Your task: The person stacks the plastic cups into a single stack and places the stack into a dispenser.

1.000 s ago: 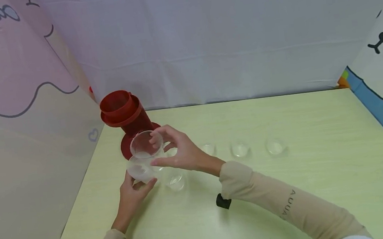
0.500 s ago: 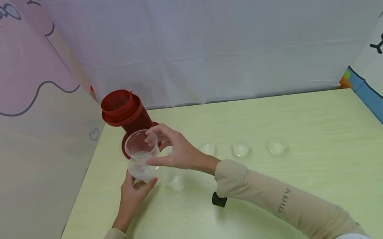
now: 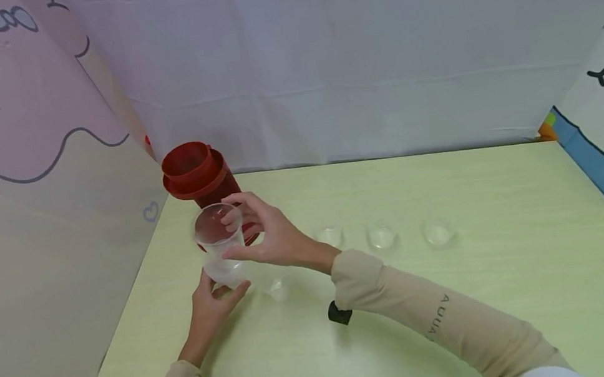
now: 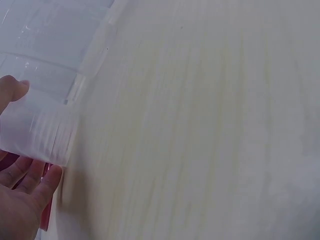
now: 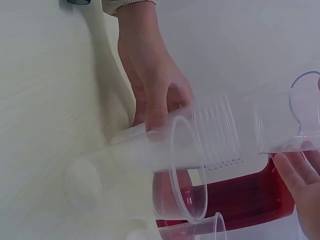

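In the head view my left hand (image 3: 206,310) grips a short stack of clear plastic cups (image 3: 225,272) from below. Above it my right hand (image 3: 273,233) holds a single clear plastic cup (image 3: 214,223) between thumb and fingers, mouth up. The right wrist view shows the stack's ribbed, layered rims (image 5: 217,131) and a narrow gap between them and the base of the upper cup (image 5: 280,122). In the left wrist view the stack (image 4: 37,132) appears at the left edge, partly cut off.
Behind the hands stands a red tubular holder (image 3: 217,189) with a wide collar; its base is partly hidden. Several clear cups stand on the pale table (image 3: 408,314), including one right of the stack (image 3: 275,286) and one at the row's right end (image 3: 439,232). A white cloth (image 3: 349,63) hangs behind.
My right hand has moved slightly left with its cup, bringing the cup more directly over the stack. The left hand and its stack have stayed nearly still.
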The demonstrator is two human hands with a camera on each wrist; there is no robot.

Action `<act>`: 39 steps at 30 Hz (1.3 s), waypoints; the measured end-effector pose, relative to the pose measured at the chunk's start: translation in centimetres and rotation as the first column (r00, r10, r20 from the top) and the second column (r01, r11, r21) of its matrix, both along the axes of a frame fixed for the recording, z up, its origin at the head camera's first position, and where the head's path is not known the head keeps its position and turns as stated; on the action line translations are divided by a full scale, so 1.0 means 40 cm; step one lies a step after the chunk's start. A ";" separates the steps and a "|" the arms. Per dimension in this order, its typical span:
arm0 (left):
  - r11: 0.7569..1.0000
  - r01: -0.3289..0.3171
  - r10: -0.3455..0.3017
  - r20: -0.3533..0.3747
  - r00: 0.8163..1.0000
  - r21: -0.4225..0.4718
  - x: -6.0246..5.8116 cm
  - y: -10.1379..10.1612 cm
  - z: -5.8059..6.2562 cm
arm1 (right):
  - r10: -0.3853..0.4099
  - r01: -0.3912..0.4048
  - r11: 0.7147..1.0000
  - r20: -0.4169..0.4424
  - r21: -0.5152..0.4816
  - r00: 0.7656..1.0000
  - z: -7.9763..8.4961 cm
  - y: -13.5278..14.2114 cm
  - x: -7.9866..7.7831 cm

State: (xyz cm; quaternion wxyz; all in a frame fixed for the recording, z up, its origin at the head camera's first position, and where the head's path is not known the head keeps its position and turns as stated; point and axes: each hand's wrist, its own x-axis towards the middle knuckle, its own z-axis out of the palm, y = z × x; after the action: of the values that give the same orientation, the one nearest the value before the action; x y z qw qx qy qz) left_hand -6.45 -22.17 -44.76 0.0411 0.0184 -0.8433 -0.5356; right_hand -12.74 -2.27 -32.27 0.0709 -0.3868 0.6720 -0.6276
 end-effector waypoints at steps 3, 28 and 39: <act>1.000 0.000 0.000 -0.003 1.000 0.005 0.000 0.001 -0.002 | -0.002 0.002 1.000 -0.015 0.009 1.000 0.013 0.000 0.006; 0.999 0.017 -0.016 -0.031 0.999 0.035 0.002 0.004 0.003 | -0.004 0.010 0.996 -0.061 0.090 0.998 -0.053 -0.037 -0.017; 0.999 0.016 -0.015 -0.021 1.000 0.040 0.002 0.002 -0.002 | -0.028 0.036 0.995 -0.091 0.091 0.995 -0.106 -0.052 -0.033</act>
State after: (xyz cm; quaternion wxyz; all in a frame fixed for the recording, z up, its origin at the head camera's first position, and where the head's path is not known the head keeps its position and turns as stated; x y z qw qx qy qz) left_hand -6.39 -22.08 -44.82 0.0451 0.0070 -0.8321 -0.5528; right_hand -14.07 -4.34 -36.52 0.0483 -0.4001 0.7090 -0.5788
